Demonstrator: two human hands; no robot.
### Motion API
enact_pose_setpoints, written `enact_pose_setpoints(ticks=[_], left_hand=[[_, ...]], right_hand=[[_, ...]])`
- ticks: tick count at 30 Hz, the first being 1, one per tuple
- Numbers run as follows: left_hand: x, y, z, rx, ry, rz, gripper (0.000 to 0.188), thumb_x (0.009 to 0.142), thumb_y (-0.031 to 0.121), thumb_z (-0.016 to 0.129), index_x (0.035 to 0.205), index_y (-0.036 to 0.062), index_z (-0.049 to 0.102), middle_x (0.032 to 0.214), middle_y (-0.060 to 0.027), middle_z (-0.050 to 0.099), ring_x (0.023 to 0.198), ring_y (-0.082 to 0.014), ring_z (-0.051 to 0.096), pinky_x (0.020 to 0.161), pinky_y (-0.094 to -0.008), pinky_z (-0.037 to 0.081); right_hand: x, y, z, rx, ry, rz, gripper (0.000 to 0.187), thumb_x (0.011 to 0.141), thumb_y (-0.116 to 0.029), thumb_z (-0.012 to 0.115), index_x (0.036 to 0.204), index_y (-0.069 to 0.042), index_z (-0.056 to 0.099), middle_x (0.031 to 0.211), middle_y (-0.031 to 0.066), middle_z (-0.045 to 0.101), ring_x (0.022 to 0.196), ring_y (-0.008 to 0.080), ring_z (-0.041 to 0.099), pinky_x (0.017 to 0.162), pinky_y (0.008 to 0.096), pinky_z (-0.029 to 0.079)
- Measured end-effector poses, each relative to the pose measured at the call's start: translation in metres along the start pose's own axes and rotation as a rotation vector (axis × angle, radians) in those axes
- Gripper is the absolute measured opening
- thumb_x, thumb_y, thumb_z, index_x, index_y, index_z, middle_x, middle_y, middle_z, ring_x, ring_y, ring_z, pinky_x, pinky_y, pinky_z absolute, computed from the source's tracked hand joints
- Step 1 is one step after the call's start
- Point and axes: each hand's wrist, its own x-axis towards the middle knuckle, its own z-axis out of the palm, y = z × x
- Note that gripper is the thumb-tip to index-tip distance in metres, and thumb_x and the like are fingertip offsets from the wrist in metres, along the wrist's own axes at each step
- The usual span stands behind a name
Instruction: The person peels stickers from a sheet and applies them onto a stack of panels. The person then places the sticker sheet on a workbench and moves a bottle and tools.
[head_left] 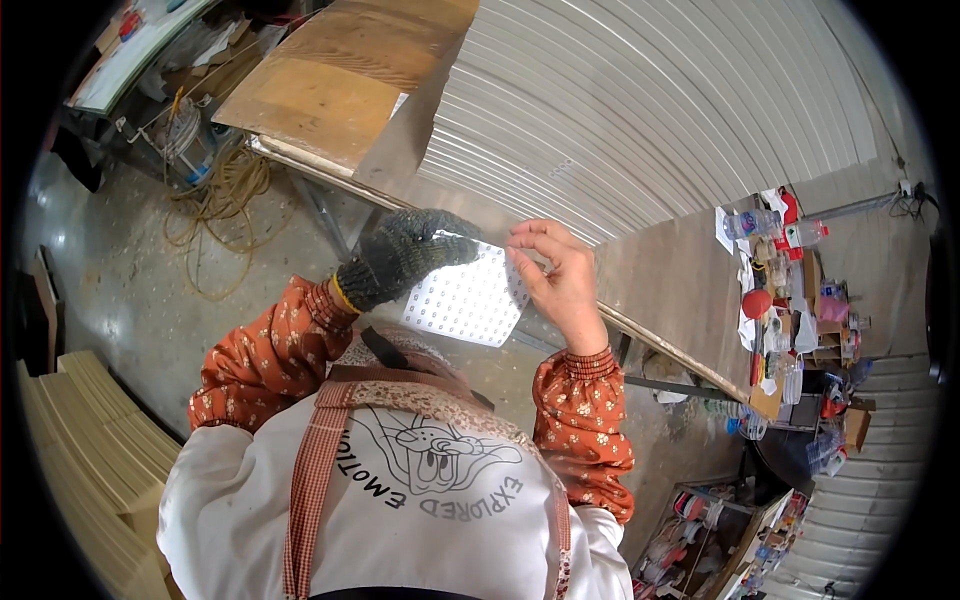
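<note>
My left hand [415,255], in a dark grey knitted glove, is closed on the upper left of a white sticker sheet [468,300]. Rows of small dark marks cover the sheet, which hangs tilted in front of the table edge. Bare, my right hand [556,270] is at the sheet's upper right edge. Its thumb and fingertips come together there in a pinch; whatever lies between them is too small to make out. Beyond both hands, many long, pale grey ribbed strips [650,110] lie side by side on the workbench [665,285].
Brown wooden boards [350,80] lie at the bench's far left. Bottles, a red round item [756,303] and clutter crowd its right end. A coiled yellowish hose [225,215] is on the floor at left. Long tan panels [95,460] are stacked at lower left; a shelf cart [715,540] stands lower right.
</note>
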Motion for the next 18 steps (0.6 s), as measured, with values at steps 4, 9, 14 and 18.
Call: enact_pose_setpoints(ticks=[4, 9, 14, 18], left_hand=[[0.003, -0.001, 0.002, 0.004, -0.036, -0.024, 0.022, 0.083, 0.010, 0.054, 0.103, 0.0102, 0.062, 0.105, -0.0078, 0.059, 0.096, -0.0201, 0.057, 0.083, -0.0305, 0.047], [0.004, -0.002, 0.004, -0.078, -0.043, 0.001, 0.023, 0.087, 0.007, 0.050, 0.106, -0.0029, 0.057, 0.105, -0.0125, 0.060, 0.095, -0.0192, 0.058, 0.083, -0.0295, 0.048], [0.005, -0.013, 0.007, -0.105, -0.052, 0.032, 0.025, 0.087, 0.007, 0.050, 0.109, -0.0047, 0.053, 0.105, -0.0120, 0.059, 0.096, -0.0189, 0.057, 0.084, -0.0299, 0.048], [0.003, -0.018, 0.001, 0.000, 0.010, 0.123, 0.022, 0.085, 0.007, 0.053, 0.105, -0.0007, 0.057, 0.102, -0.0116, 0.061, 0.093, -0.0205, 0.059, 0.079, -0.0297, 0.049]], right_hand=[[-0.004, 0.002, 0.000, -0.062, 0.037, -0.077, 0.011, 0.066, -0.001, 0.065, 0.077, -0.002, 0.063, 0.087, 0.0090, 0.061, 0.080, 0.0262, 0.057, 0.072, 0.0338, 0.046], [-0.004, 0.001, 0.000, -0.144, 0.068, -0.175, 0.010, 0.065, -0.001, 0.065, 0.074, -0.004, 0.061, 0.087, 0.0076, 0.060, 0.081, 0.0251, 0.055, 0.073, 0.0344, 0.043], [-0.004, 0.002, 0.002, -0.215, 0.056, -0.205, 0.012, 0.065, 0.000, 0.064, 0.075, -0.003, 0.058, 0.090, 0.0077, 0.058, 0.084, 0.0254, 0.054, 0.072, 0.0352, 0.043], [0.003, -0.001, -0.001, -0.284, 0.207, -0.217, 0.011, 0.069, 0.001, 0.062, 0.078, -0.003, 0.056, 0.090, 0.0116, 0.056, 0.085, 0.0281, 0.052, 0.075, 0.0360, 0.042]])
